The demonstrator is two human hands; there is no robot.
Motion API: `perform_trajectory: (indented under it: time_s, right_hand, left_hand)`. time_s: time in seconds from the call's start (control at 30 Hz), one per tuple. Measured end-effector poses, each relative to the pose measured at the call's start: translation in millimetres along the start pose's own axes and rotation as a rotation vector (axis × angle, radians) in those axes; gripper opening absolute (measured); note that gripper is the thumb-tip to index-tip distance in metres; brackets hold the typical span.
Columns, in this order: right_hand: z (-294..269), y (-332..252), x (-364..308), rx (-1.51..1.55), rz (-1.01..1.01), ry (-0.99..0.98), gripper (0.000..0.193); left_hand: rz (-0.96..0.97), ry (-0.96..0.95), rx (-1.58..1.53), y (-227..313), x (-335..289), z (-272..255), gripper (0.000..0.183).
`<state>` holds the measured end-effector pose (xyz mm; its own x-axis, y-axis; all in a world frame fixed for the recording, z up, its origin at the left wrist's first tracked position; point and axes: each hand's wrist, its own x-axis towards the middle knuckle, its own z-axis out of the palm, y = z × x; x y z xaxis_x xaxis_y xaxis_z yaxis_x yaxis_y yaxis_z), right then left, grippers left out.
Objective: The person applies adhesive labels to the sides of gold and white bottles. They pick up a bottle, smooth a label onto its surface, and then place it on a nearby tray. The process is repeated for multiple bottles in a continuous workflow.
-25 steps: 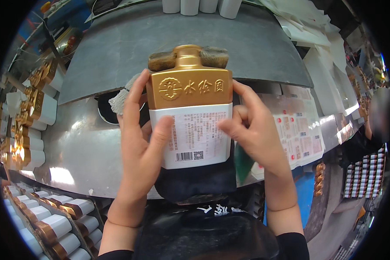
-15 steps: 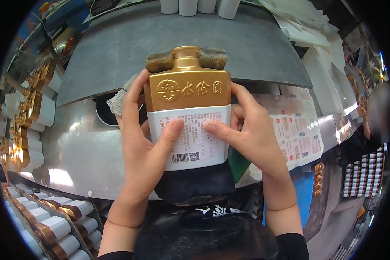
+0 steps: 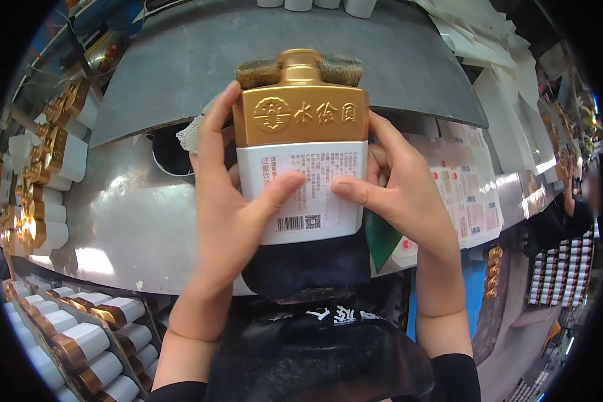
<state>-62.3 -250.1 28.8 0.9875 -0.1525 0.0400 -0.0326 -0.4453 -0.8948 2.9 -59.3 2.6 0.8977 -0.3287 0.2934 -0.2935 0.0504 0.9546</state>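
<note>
And here you are with the gold-and-white bottle at centre stage, right over the near part of the grey surface, its neck pointing away from you! Both hands are on it: your left hand curves around the left side, your right hand cups the right, fingers part-bent, neither closed tight. Both thumbs lie over the printed label on the white half, tips a little apart. Two bristly brown pads flank the gold neck, and whether they touch it, you can't tell from here. Over on your left, a grey cloth sits by a dark round bowl; to the right, a green piece shows below your hand, beside sheets of labels, while more gold-and-white bottles fill the rack at lower left
</note>
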Motion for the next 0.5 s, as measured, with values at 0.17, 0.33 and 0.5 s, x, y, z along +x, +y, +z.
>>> perform_trajectory:
  time_s: [0.17,0.33,0.5]
  right_hand:
    - [-7.4,-5.1,-5.7,-0.011,0.028,-0.052,0.089]
    - [0.9,-4.4,-7.8,-0.125,-0.013,0.000,0.090]
    - [-0.3,-5.7,-7.2,-0.134,-0.014,0.001,0.090]
  left_hand:
    - [-0.024,-0.114,-0.056,-1.1,-8.6,-17.0,0.096]
    - [-0.076,-0.114,-0.086,-0.2,-14.4,-15.8,0.095]
    - [-0.058,-0.140,-0.064,-1.7,-13.9,-19.9,0.092]
